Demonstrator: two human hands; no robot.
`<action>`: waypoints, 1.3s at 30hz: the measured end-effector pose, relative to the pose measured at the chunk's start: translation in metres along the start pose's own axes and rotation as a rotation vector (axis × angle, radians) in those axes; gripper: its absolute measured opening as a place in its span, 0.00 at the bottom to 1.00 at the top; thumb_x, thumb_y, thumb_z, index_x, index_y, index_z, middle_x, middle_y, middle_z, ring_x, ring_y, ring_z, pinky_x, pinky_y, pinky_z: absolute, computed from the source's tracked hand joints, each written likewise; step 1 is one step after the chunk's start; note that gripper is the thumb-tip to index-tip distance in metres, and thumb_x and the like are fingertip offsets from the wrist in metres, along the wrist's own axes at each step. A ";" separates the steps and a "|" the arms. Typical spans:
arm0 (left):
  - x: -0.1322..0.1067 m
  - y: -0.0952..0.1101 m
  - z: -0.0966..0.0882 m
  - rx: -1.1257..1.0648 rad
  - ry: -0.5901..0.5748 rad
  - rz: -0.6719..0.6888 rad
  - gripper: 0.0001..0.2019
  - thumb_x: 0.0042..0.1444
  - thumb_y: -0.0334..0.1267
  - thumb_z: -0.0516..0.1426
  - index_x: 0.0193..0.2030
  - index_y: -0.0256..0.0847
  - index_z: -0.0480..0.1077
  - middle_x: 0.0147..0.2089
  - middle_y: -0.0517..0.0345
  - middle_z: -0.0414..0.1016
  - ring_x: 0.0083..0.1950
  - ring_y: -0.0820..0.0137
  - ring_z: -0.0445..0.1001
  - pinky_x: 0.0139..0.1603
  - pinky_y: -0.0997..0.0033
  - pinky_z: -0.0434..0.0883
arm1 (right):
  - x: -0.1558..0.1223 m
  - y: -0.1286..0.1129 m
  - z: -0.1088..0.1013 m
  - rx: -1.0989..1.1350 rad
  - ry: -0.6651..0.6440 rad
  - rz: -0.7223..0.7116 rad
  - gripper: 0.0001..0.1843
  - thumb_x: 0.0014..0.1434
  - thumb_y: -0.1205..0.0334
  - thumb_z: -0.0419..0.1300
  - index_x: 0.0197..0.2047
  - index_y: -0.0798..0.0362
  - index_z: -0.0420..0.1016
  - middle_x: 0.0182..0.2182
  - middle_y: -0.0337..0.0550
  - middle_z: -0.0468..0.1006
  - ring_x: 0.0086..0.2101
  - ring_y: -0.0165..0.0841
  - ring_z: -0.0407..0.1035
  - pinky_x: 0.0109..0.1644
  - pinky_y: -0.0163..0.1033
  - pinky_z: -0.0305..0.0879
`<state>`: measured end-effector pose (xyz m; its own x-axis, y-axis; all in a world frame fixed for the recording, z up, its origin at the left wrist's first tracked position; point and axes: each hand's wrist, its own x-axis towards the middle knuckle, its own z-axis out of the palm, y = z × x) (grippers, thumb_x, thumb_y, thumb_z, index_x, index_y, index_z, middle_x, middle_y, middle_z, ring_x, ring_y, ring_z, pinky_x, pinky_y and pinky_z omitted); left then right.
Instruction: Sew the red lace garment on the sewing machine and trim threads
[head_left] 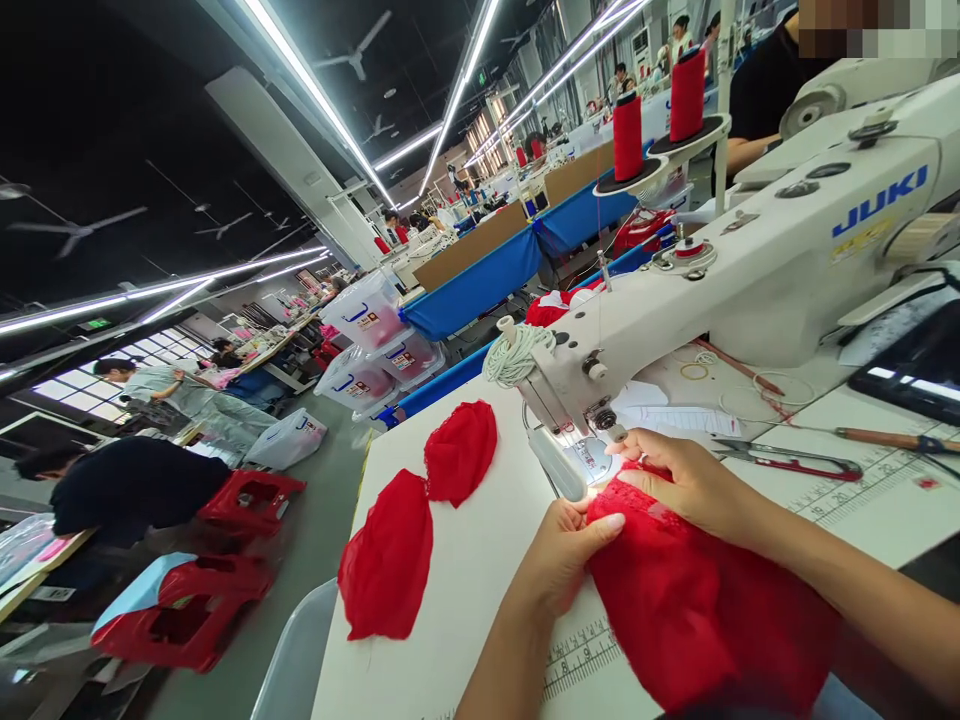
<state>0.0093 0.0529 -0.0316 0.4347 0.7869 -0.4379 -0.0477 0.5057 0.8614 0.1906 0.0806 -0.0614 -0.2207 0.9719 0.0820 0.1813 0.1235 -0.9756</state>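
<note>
Red fabric [697,610] with a lace-like upper edge hangs from both my hands, over the front of the sewing table and toward my lap. My left hand [566,555] pinches its left corner, thumb on top. Higher up and to the right, my right hand [667,475] grips the upper edge between thumb and fingers, close to the needle area. Just beyond my hands stands the white sewing machine [652,310]; its presser foot is partly hidden. Two joined red fabric pieces [461,455] lie flat on the table to the left.
Thread snips [795,460] and a wooden-handled tool [885,438] lie right of the machine. Red thread cones [628,135] stand behind it. A ruler scale [581,660] runs along the table's front. Clear plastic bins [364,315], red stools [187,610] and other workers are farther left.
</note>
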 end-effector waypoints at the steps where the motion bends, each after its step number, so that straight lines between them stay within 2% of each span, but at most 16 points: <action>1: 0.000 0.000 0.001 -0.009 0.018 -0.010 0.17 0.47 0.47 0.68 0.36 0.34 0.77 0.29 0.53 0.77 0.30 0.70 0.73 0.39 0.70 0.69 | 0.000 -0.001 -0.001 0.021 -0.017 0.009 0.12 0.56 0.52 0.54 0.40 0.49 0.72 0.49 0.47 0.77 0.47 0.44 0.72 0.52 0.47 0.64; 3: 0.002 0.002 0.001 -0.069 0.110 0.003 0.18 0.47 0.49 0.68 0.32 0.34 0.75 0.26 0.55 0.76 0.28 0.70 0.73 0.38 0.69 0.70 | -0.001 0.001 -0.005 0.057 -0.061 0.033 0.20 0.52 0.49 0.60 0.46 0.50 0.72 0.49 0.48 0.77 0.49 0.46 0.71 0.53 0.47 0.64; 5: 0.004 0.004 -0.001 -0.175 0.222 0.052 0.16 0.44 0.46 0.69 0.30 0.36 0.73 0.25 0.58 0.74 0.28 0.70 0.73 0.38 0.70 0.70 | -0.007 0.005 -0.012 0.109 -0.180 0.090 0.29 0.46 0.49 0.67 0.50 0.51 0.72 0.43 0.47 0.79 0.46 0.47 0.72 0.48 0.46 0.67; 6: 0.005 0.006 -0.002 -0.231 0.257 0.079 0.15 0.42 0.43 0.70 0.30 0.37 0.72 0.26 0.59 0.74 0.29 0.70 0.73 0.38 0.71 0.70 | -0.010 0.007 -0.017 0.130 -0.263 0.124 0.28 0.44 0.51 0.69 0.48 0.51 0.74 0.38 0.44 0.80 0.42 0.46 0.73 0.44 0.43 0.68; 8: 0.007 0.009 -0.005 -0.325 0.270 0.104 0.12 0.42 0.37 0.69 0.29 0.38 0.70 0.28 0.59 0.75 0.32 0.69 0.74 0.39 0.71 0.71 | -0.020 0.011 -0.027 0.119 -0.389 0.171 0.15 0.45 0.55 0.69 0.36 0.51 0.76 0.27 0.37 0.76 0.31 0.38 0.71 0.33 0.37 0.63; 9: 0.008 0.009 -0.006 -0.362 0.255 0.094 0.11 0.43 0.36 0.68 0.28 0.37 0.70 0.29 0.57 0.76 0.33 0.68 0.75 0.40 0.70 0.71 | -0.025 0.012 -0.030 0.114 -0.397 0.178 0.10 0.48 0.55 0.68 0.30 0.51 0.74 0.24 0.35 0.74 0.27 0.34 0.68 0.30 0.35 0.59; 11: 0.007 0.009 -0.006 -0.412 0.183 0.049 0.10 0.46 0.39 0.67 0.31 0.37 0.72 0.33 0.53 0.78 0.38 0.64 0.77 0.45 0.67 0.72 | -0.033 0.010 -0.032 0.207 -0.306 0.211 0.13 0.52 0.53 0.67 0.25 0.51 0.71 0.24 0.34 0.73 0.27 0.32 0.66 0.30 0.34 0.58; 14: 0.003 0.003 -0.003 -0.357 -0.005 -0.018 0.19 0.47 0.46 0.68 0.41 0.35 0.75 0.42 0.46 0.79 0.48 0.57 0.77 0.53 0.62 0.71 | -0.037 0.001 -0.022 0.623 -0.153 0.356 0.16 0.53 0.46 0.67 0.36 0.50 0.75 0.33 0.38 0.79 0.35 0.35 0.72 0.39 0.37 0.67; 17: 0.000 -0.005 0.000 -0.282 -0.113 -0.018 0.24 0.45 0.44 0.70 0.47 0.35 0.74 0.45 0.45 0.80 0.52 0.55 0.76 0.58 0.59 0.69 | -0.031 -0.005 -0.005 0.865 -0.127 0.424 0.20 0.51 0.48 0.70 0.42 0.51 0.75 0.35 0.41 0.81 0.36 0.35 0.75 0.42 0.38 0.70; 20: 0.002 -0.008 -0.002 -0.333 -0.024 0.031 0.23 0.47 0.42 0.69 0.48 0.34 0.74 0.44 0.45 0.80 0.53 0.56 0.76 0.59 0.60 0.69 | -0.023 -0.007 0.004 0.934 -0.118 0.406 0.19 0.51 0.52 0.71 0.43 0.53 0.76 0.34 0.43 0.81 0.34 0.34 0.75 0.40 0.37 0.71; 23: 0.003 -0.006 -0.005 -0.404 0.059 0.075 0.25 0.44 0.41 0.70 0.49 0.34 0.74 0.47 0.45 0.80 0.54 0.56 0.76 0.60 0.60 0.69 | -0.018 -0.008 0.004 0.981 -0.018 0.437 0.18 0.48 0.54 0.73 0.39 0.54 0.77 0.31 0.41 0.81 0.31 0.33 0.75 0.36 0.35 0.71; 25: 0.002 -0.006 -0.005 -0.437 0.062 0.059 0.26 0.44 0.41 0.70 0.50 0.36 0.73 0.49 0.46 0.79 0.54 0.56 0.75 0.60 0.59 0.69 | -0.016 -0.011 0.004 0.991 0.004 0.448 0.18 0.46 0.55 0.74 0.38 0.54 0.77 0.31 0.40 0.81 0.30 0.32 0.74 0.35 0.34 0.71; 29: 0.000 -0.009 0.000 -0.428 0.016 0.037 0.28 0.44 0.43 0.71 0.52 0.37 0.72 0.51 0.45 0.78 0.56 0.54 0.74 0.60 0.58 0.69 | -0.013 -0.013 0.009 1.041 -0.077 0.477 0.17 0.48 0.57 0.73 0.39 0.53 0.77 0.32 0.42 0.81 0.31 0.35 0.75 0.37 0.37 0.72; 31: 0.001 -0.009 0.002 -0.445 0.096 0.049 0.23 0.45 0.39 0.70 0.48 0.35 0.74 0.47 0.45 0.79 0.53 0.56 0.76 0.59 0.59 0.70 | -0.013 -0.011 0.012 1.112 -0.082 0.505 0.14 0.51 0.56 0.71 0.37 0.53 0.76 0.31 0.42 0.81 0.31 0.35 0.75 0.40 0.38 0.72; 35: 0.008 -0.004 0.002 -0.586 0.371 0.100 0.14 0.51 0.30 0.64 0.45 0.33 0.73 0.42 0.48 0.80 0.47 0.62 0.78 0.56 0.64 0.72 | -0.019 -0.003 0.014 1.244 -0.078 0.548 0.18 0.51 0.48 0.70 0.37 0.51 0.73 0.32 0.42 0.80 0.34 0.35 0.74 0.44 0.40 0.72; 39: 0.014 -0.001 -0.003 -0.670 0.434 0.092 0.10 0.58 0.29 0.58 0.47 0.31 0.72 0.41 0.45 0.80 0.50 0.62 0.77 0.55 0.63 0.73 | -0.028 -0.001 0.016 1.101 -0.121 0.458 0.21 0.49 0.54 0.72 0.43 0.52 0.73 0.43 0.47 0.79 0.46 0.39 0.73 0.54 0.44 0.67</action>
<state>0.0131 0.0647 -0.0390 0.0206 0.8334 -0.5523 -0.6561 0.4281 0.6216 0.1811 0.0504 -0.0663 -0.4490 0.8483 -0.2809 -0.6378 -0.5244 -0.5642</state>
